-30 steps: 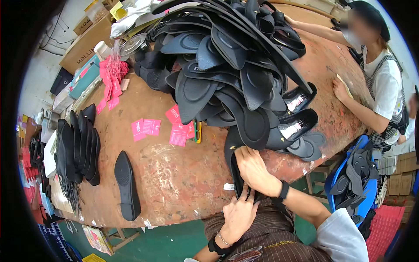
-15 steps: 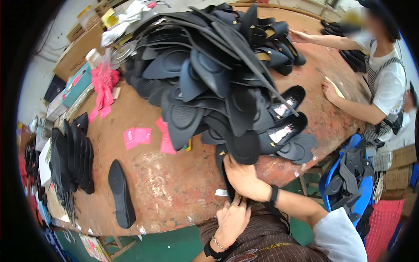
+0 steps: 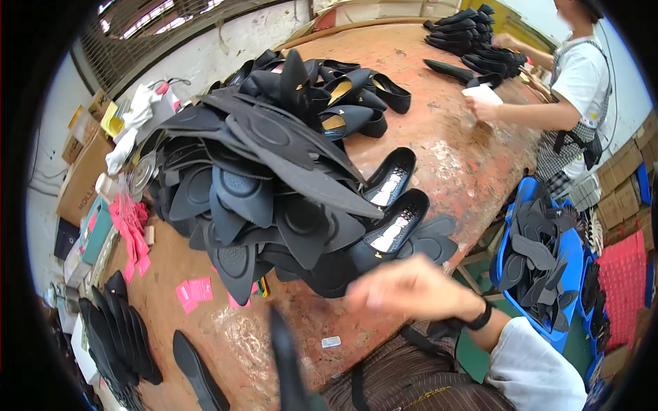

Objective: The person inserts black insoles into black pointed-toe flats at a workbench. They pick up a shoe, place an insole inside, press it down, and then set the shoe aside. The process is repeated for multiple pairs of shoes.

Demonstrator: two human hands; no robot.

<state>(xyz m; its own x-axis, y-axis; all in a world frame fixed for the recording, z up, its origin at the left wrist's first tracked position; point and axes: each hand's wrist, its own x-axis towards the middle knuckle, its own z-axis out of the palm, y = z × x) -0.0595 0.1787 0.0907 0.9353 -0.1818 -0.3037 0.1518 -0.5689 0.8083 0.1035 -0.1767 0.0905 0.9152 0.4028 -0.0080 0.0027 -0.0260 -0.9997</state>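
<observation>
Blurring above the table edge [image 3: 384, 346], the right hand [image 3: 404, 291] nears the insole pile [image 3: 274, 198]; grip unclear.

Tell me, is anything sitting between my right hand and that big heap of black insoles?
Nothing visible does. The right hand, blurred by motion, hovers at the near edge of the heap of black insoles, right next to its lowest pieces. The only loose item nearby is a small white tag on the table, nearer you.
</observation>
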